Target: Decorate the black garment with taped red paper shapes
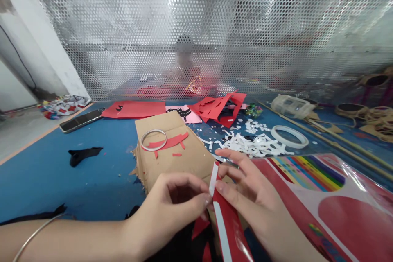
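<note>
**Two hands pinch a red paper strip above a cluttered craft table**

The left hand [168, 208] and the right hand [248, 192] meet in front of the body, with a red strip [229, 229] held between them. A narrow white strip [213, 179] stands up from the strip's top end, and a white line runs down its length. The left hand is curled, its thumb and fingertips closing on the top of the strip from the left. The right hand's fingers are loosely spread, with the lower ones pressing the strip from the other side. The strip's lower end hangs down toward the body.

Just ahead of the left hand lies a torn piece of cardboard [172, 143] carrying a red paper cutout [168, 141] and a thin ring [154, 140]. A bangle [37, 233] circles the left wrist. Under and ahead of the right hand, a shiny packet of coloured paper [322, 196] spreads out to the right, and white paper scraps [248, 144] lie in a heap beyond the fingers. A roll of clear tape [289, 136] sits further out on that side.

Farther ahead of both hands are red paper sheets [133, 109] on the blue table [61, 184], and a phone [81, 120] lies out to the left. Beyond a perforated metal screen [196, 20], a blurred person [184, 69] sits facing this way.
</note>
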Tool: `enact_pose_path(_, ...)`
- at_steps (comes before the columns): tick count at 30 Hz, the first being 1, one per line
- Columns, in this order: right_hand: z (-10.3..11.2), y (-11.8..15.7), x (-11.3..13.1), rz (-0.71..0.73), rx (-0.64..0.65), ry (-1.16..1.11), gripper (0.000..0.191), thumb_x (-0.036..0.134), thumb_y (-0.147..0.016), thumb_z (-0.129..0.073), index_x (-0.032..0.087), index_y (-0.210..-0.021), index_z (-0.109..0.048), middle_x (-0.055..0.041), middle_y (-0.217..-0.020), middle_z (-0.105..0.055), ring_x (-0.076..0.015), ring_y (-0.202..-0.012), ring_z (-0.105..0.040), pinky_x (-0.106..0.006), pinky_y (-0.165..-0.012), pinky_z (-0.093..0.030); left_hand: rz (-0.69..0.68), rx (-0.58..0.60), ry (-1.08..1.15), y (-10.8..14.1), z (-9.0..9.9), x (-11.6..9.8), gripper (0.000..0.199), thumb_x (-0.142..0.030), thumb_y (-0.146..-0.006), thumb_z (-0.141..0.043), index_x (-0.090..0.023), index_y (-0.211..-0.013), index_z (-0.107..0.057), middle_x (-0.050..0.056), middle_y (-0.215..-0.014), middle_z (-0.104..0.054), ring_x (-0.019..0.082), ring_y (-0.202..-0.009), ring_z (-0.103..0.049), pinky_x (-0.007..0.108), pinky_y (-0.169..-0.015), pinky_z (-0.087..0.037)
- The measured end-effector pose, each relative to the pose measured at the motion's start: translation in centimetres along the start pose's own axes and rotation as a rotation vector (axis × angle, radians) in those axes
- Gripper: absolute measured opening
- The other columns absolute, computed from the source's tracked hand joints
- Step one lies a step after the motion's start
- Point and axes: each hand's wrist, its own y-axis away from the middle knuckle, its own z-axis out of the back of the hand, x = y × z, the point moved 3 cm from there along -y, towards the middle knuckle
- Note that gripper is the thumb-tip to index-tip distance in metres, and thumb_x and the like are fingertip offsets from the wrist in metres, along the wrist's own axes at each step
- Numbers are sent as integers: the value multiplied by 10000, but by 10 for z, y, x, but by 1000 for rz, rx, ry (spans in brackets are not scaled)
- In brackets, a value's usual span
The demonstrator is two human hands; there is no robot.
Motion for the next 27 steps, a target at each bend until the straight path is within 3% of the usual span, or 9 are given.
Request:
enact_pose_path(5,0,-2,0,-19,-21,27,349,346,-800,-640,226,-1065,-447,-19,-868,-564,-142,-664,-614,-232,-580,-538,10,-2,3,0,1,-2,195,-304,-726,-706,-126,-680,-641,-14,-592,-606,92,-555,-545,189,-568,-451)
enact_pose_path(12,-1,1,3,87,20,234,73,258,-858,-547,218,-821,-500,42,-712,-546,-98,-566,-568,-169,-500,-478,-7,-18,-99,0,3,-5,212,-324,-723,-701,-125,-667,-651,6,-577,-629,116,-547,-562,216,-555,-460)
enact_pose_path(14,-1,1,7,210,24,393,83,204,-878,-505,216,-798,-525,29,-741,-560,-112,-657,-583,-185,-583,-492,-25,-22,-101,-1,3,-4,214,-327,-725,-697,-128,-666,-648,14,-599,-644,120,-558,-574,218,-562,-463)
enact_pose_path(17,-1,4,17,557,-73,711,114,145,-865,-497,208,-842,-589,-27,-932,-541,-153,-854,-560,-250,-726,-476,-63,-66,-125,-1,5,-4,206,-313,-729,-688,-127,-654,-642,18,-597,-646,120,-554,-567,210,-540,-453)
enact_pose_path(20,-3,10,23,812,-131,961,144,93,-831,-531,183,-889,-627,-51,-904,-516,-167,-811,-534,-297,-699,-453,-129,-131,-229,0,7,-5,164,-267,-754,-653,-126,-671,-652,21,-599,-650,121,-557,-563,201,-529,-446)
enact_pose_path(27,-8,18,26,913,-113,1097,147,60,-795,-543,177,-850,-612,-30,-760,-560,-166,-681,-508,-337,-655,-406,-467,-151,-703,7,2,-12,133,-145,-784,-594,-160,-687,-683,7,-627,-691,126,-564,-606,185,-569,-470)
